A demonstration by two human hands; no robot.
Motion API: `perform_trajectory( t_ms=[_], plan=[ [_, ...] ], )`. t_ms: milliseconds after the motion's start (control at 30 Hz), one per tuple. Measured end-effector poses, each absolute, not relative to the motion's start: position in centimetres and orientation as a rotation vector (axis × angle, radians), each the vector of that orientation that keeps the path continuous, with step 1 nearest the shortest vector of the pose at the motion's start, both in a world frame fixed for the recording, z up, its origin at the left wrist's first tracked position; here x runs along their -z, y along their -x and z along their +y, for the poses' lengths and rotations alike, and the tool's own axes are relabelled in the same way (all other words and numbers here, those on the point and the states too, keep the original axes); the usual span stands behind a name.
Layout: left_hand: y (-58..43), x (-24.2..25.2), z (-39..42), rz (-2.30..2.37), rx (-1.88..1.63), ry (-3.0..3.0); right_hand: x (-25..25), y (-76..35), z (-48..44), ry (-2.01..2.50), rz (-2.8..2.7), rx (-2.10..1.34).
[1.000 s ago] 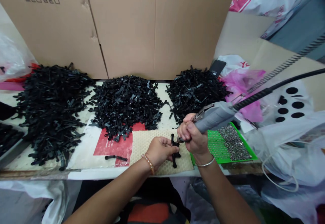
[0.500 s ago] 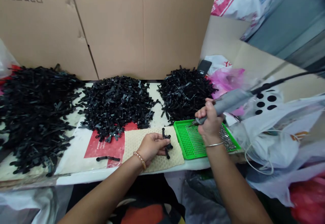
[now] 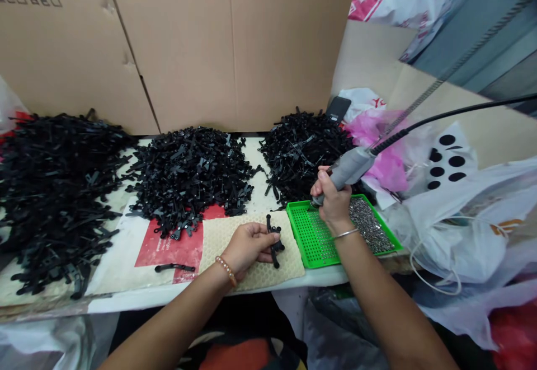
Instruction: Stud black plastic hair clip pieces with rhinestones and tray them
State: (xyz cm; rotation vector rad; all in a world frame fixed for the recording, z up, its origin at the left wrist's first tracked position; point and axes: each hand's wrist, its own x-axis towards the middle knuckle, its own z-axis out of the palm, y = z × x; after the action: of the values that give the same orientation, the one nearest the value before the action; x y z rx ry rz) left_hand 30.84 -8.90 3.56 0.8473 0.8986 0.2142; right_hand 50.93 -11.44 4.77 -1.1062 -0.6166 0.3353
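Note:
My left hand [image 3: 248, 247] pinches a small black plastic assembly [image 3: 273, 238] and holds it down on a beige honeycomb mat [image 3: 235, 230]. A grey electric screwdriver [image 3: 344, 169] with a black cable is gripped in my right hand [image 3: 331, 199]. Its tip points down at the far left part of a green perforated tray [image 3: 310, 235]. Small silver screws [image 3: 369, 224] lie heaped on the tray's right side.
Three heaps of black plastic parts [image 3: 188, 171] line the back of the bench, below cardboard sheets [image 3: 201, 40]. One loose black part [image 3: 174, 268] lies on a red sheet [image 3: 168, 249]. Plastic bags [image 3: 465, 213] crowd the right side.
My right hand carried the screwdriver away from the black assembly, rightward to the green tray. My left hand kept the assembly on the mat. The camera view shifted right.

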Motion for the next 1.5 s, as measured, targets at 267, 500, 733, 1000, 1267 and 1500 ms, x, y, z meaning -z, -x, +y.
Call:
perform_trajectory(
  t_ms=[267, 500, 733, 1000, 1267, 1500],
  plan=[
    [-30.9, -3.8, -8.8, 0.902, -0.199, -0.841, -4.6, -50.7, -11.4, 1.141, -0.634, -0.308],
    [-30.9, -3.4, -8.8, 0.875, -0.209, -0.839, -4.6, -51.1, -11.4, 1.144, -0.625, -0.296],
    [-31.0, -2.3, -8.8, 0.836, -0.241, -0.866, -9.3, -46.7, -14.5, 0.906, -0.597, -0.473],
    [-31.0, -2.0, -9.0, 0.805, -0.281, -0.882, -8.0, -40.5, -15.9, 0.959, -0.643, -0.645],
    [-31.2, -1.9, -9.0, 0.789, -0.274, -0.917, -8.1, -40.6, -15.6, 0.984, -0.628, -0.6],
    [-31.0, -2.6, -9.1, 0.793, -0.272, -0.901, -7.9, -40.5, -15.6, 0.968, -0.649, -0.6]
  ],
)
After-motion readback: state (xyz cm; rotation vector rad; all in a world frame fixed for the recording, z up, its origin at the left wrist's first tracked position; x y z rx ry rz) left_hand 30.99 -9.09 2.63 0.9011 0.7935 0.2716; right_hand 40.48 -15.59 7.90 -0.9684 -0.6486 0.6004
